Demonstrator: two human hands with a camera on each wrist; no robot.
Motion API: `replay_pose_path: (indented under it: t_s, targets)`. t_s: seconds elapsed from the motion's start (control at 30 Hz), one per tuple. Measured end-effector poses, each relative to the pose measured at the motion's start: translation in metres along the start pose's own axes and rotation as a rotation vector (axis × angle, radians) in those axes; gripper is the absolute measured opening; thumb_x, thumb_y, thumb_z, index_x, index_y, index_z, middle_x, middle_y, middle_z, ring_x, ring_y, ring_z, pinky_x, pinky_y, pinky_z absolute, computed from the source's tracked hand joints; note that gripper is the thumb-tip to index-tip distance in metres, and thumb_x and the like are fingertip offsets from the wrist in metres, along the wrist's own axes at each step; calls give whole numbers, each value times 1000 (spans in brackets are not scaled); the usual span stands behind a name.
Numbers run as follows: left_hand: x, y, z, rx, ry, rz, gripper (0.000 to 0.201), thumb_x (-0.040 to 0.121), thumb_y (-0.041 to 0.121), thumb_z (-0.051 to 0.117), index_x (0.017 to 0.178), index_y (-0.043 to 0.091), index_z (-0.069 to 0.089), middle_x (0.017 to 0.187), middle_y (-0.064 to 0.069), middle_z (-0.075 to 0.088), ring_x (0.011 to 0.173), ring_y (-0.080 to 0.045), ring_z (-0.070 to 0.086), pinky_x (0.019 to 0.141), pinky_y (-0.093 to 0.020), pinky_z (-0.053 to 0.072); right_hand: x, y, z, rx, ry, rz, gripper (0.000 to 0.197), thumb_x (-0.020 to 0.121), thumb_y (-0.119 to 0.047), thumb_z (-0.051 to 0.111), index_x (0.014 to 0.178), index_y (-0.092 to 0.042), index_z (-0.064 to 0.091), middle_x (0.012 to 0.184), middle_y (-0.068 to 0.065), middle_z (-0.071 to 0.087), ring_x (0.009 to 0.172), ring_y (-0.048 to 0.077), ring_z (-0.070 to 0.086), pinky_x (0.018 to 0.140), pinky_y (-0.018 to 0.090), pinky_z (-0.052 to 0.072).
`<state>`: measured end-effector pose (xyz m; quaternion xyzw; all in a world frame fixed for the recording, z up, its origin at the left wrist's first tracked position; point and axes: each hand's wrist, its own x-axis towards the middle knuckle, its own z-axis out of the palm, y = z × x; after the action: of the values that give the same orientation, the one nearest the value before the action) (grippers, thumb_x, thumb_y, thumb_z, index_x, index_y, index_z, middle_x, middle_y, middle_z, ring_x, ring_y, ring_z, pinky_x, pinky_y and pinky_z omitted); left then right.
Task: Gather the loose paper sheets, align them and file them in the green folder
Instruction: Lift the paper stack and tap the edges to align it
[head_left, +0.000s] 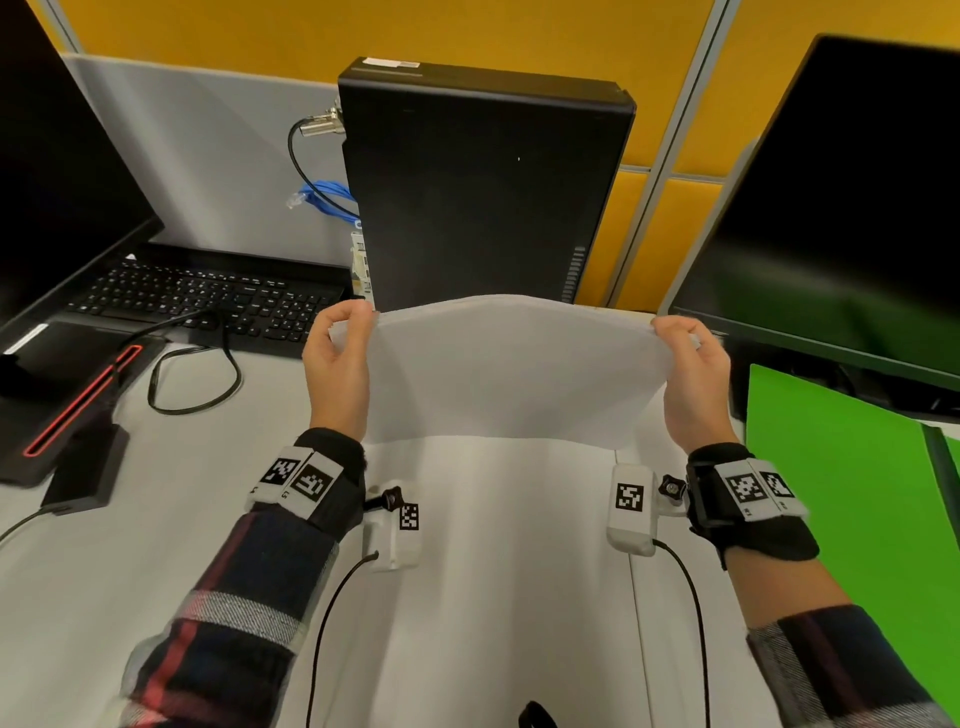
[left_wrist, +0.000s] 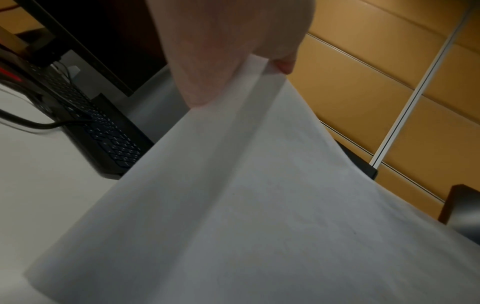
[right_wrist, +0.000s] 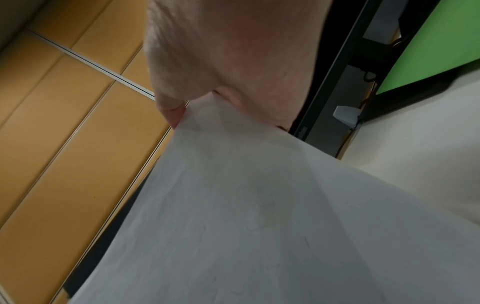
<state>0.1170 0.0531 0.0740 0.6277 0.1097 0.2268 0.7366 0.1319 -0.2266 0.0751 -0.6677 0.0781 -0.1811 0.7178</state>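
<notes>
A stack of white paper sheets (head_left: 511, 374) stands upright on the desk in front of me, its top edge bowed upward. My left hand (head_left: 343, 332) pinches the upper left corner, and the left wrist view shows thumb and finger clamped on the paper sheets (left_wrist: 259, 185). My right hand (head_left: 680, 343) pinches the upper right corner, where the paper sheets (right_wrist: 246, 205) hang from thumb and finger. The green folder (head_left: 841, 493) lies open on the desk to the right, partly under a monitor. In the right wrist view a corner of the green folder (right_wrist: 436, 45) shows.
A black computer tower (head_left: 483, 182) stands directly behind the sheets. A keyboard (head_left: 208, 296) and a monitor (head_left: 57, 171) sit at the left with cables and a black adapter (head_left: 85, 467). Another monitor (head_left: 841, 208) looms at the right. The white desk (head_left: 493, 597) stretches toward me.
</notes>
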Motion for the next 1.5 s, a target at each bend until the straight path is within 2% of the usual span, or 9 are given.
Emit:
replay_pose_path:
  t_s: [0.17, 0.3, 0.47, 0.67, 0.83, 1.03, 1.17, 1.33, 1.5]
  targets:
    - [0, -8, -8, 191, -99, 30, 50, 75, 9, 73, 112, 26, 45, 109, 3, 50, 94, -9, 55, 66, -11, 52, 4, 4, -6, -21, -70, 9, 12, 92, -21, 51, 100, -13, 55, 90, -6, 56, 79, 5, 55, 52, 5, 46]
    - [2, -17, -14, 188, -85, -98, 43, 76, 9, 73, 113, 15, 53, 108, -4, 58, 101, -20, 57, 74, -19, 49, 1, 18, -14, -115, -208, 110, 61, 71, -34, 70, 124, -10, 51, 114, 5, 62, 102, 17, 61, 64, 14, 54]
    - [2, -7, -10, 175, -168, -142, 35, 82, 9, 66, 116, 8, 57, 99, -1, 63, 92, -16, 61, 78, -24, 48, -1, 17, -8, -128, -148, 121, 30, 79, -13, 68, 107, -22, 58, 107, 2, 63, 97, 14, 61, 89, 38, 53]
    - [4, 16, -19, 121, -142, 8, 21, 82, 9, 66, 87, 28, 59, 88, 11, 62, 71, 7, 64, 65, -11, 53, -1, -8, -17, -11, -131, -44, 37, 78, -6, 68, 114, -9, 58, 95, -9, 68, 81, -5, 67, 64, 11, 52]
    - [-11, -17, -38, 190, -177, -163, 41, 73, 10, 75, 111, 14, 61, 102, -1, 66, 91, -11, 63, 73, -22, 49, -20, 27, -22, -115, -229, 144, 42, 76, -11, 70, 115, -12, 57, 103, -1, 66, 91, 7, 63, 69, 17, 57]
    - [-17, -21, -40, 172, -140, -177, 31, 71, 4, 75, 97, 19, 64, 90, 10, 65, 82, -2, 61, 69, -17, 48, -20, 23, -16, -48, -225, 158, 37, 68, -14, 73, 102, -24, 60, 99, -7, 66, 82, 1, 67, 69, 15, 56]
    - [-12, -18, -43, 146, -151, -115, 32, 71, 4, 75, 89, 28, 62, 91, 11, 65, 82, 0, 62, 65, -9, 52, -17, 20, -19, -31, -243, 108, 37, 78, -4, 68, 109, -19, 58, 101, -8, 66, 85, -1, 66, 64, 11, 53]
    - [-22, -34, -46, 169, -152, -233, 31, 70, 5, 76, 91, 24, 62, 91, 7, 65, 85, -7, 61, 79, -26, 48, -28, 39, -18, -108, -253, 199, 31, 74, -4, 72, 94, -25, 63, 98, -4, 67, 86, 5, 64, 80, 25, 55]
    - [-16, -31, -48, 146, -138, -198, 30, 71, 4, 75, 94, 20, 64, 92, 5, 67, 85, -8, 63, 78, -23, 50, -27, 36, -21, -55, -250, 165, 32, 74, -3, 71, 94, -26, 62, 95, -8, 67, 81, 0, 65, 62, 10, 52]
